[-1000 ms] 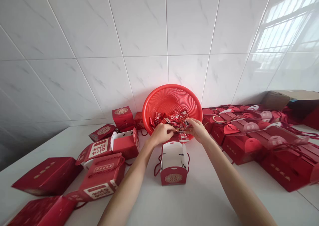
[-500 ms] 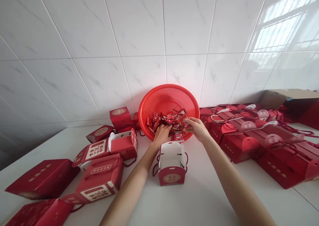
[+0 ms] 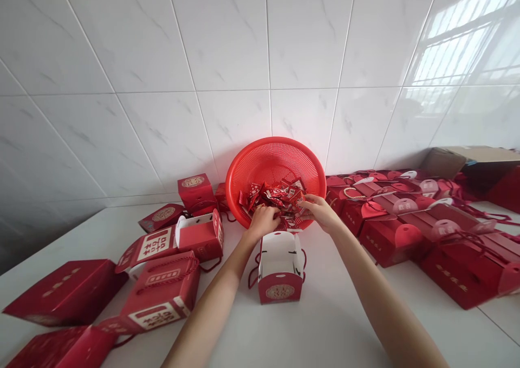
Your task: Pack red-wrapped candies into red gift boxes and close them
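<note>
We see small red packets (image 3: 276, 195) heaped in the near half of a tilted red basket (image 3: 276, 151); they point every which way, with no shared long axis, and overlap too much to count. Our left hand (image 3: 264, 220) curls into the heap's left side, our right hand (image 3: 319, 212) reaches its right edge; the two are apart, and we cannot tell whether either grips a packet. Nearer us stands one topless box (image 3: 280, 289), emblem toward us, its long axis seemingly running near to far. We count at least six red boxes (image 3: 154, 292) at left; those crowded at right (image 3: 385, 243) defy counting. One cardboard carton (image 3: 447, 162) sits far right. The pale counter (image 3: 325, 314) meets a glossy tiled wall (image 3: 227, 32) reflecting a window.
</note>
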A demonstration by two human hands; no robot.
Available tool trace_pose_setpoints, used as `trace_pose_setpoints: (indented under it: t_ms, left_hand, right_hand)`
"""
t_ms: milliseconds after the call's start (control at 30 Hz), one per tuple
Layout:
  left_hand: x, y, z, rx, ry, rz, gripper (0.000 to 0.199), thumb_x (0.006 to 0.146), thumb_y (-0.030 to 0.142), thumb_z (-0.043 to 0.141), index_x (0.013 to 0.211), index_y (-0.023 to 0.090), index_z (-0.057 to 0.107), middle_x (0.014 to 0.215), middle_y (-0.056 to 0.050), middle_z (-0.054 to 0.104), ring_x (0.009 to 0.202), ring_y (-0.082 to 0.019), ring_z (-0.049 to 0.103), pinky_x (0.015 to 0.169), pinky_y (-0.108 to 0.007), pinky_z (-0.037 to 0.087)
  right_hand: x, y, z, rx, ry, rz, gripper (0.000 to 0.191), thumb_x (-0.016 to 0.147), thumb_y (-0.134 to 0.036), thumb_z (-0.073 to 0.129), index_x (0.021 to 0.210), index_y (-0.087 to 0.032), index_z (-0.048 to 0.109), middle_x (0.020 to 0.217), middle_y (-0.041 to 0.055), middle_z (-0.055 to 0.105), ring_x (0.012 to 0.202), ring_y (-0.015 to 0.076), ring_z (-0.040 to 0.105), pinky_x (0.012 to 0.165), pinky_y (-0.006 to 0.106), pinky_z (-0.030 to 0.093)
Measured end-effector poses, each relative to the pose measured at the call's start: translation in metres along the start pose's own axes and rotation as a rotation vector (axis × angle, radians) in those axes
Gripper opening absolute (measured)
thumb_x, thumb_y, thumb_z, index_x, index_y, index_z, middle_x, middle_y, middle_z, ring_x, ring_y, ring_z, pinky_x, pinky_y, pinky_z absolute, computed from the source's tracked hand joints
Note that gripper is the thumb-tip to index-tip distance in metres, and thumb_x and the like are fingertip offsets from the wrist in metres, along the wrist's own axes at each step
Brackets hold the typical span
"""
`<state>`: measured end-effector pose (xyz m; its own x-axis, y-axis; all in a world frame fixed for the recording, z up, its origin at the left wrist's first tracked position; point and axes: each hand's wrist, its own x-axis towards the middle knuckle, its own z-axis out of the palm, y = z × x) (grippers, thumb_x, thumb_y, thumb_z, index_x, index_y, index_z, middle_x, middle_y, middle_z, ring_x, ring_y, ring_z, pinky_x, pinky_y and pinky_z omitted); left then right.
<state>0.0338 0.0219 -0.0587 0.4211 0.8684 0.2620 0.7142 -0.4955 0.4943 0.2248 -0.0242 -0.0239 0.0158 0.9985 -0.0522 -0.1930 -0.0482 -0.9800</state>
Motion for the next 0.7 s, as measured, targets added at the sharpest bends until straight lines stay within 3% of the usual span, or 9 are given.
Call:
trace_pose_setpoints:
  t_ms: [167, 433, 700]
  left_hand:
    - [0.001, -0.008, -0.013, -0.347, -0.037, 0.027, 0.020, 0.085, 0.020, 0.055, 0.082, 0.015, 0.074, 0.081, -0.005, 0.076, 0.080, -0.023, 0.070, 0.072, -0.029, 0.051]
    - [0.005, -0.008, -0.016, -0.755, 0.052, 0.042, 0.038, 0.083, 0.040, 0.067, 0.111, 0.015, 0.072, 0.113, -0.011, 0.076, 0.109, -0.027, 0.069, 0.097, -0.040, 0.051]
    - [0.004, -0.004, -0.016, -0.869, 0.151, 0.012, 0.039, 0.080, 0.035, 0.071, 0.113, 0.013, 0.072, 0.114, -0.012, 0.077, 0.108, -0.028, 0.070, 0.099, -0.043, 0.053]
  right_hand:
    - [-0.001, -0.001, 0.001, 0.022, -0.024, -0.001, 0.010, 0.074, -0.016, 0.075, 0.080, -0.018, 0.068, 0.074, 0.0027, 0.074, 0.061, 0.0155, 0.070, 0.062, 0.026, 0.061]
    - [0.000, 0.002, 0.006, 0.124, -0.084, 0.043, 0.009, 0.072, -0.012, 0.072, 0.077, -0.016, 0.066, 0.082, 0.0070, 0.076, 0.067, 0.0181, 0.074, 0.065, 0.027, 0.062]
    - [-0.004, 0.004, 0.012, 0.202, -0.148, 0.079, 0.013, 0.069, -0.010, 0.074, 0.079, -0.016, 0.066, 0.081, 0.0077, 0.076, 0.075, 0.0226, 0.077, 0.070, 0.032, 0.064]
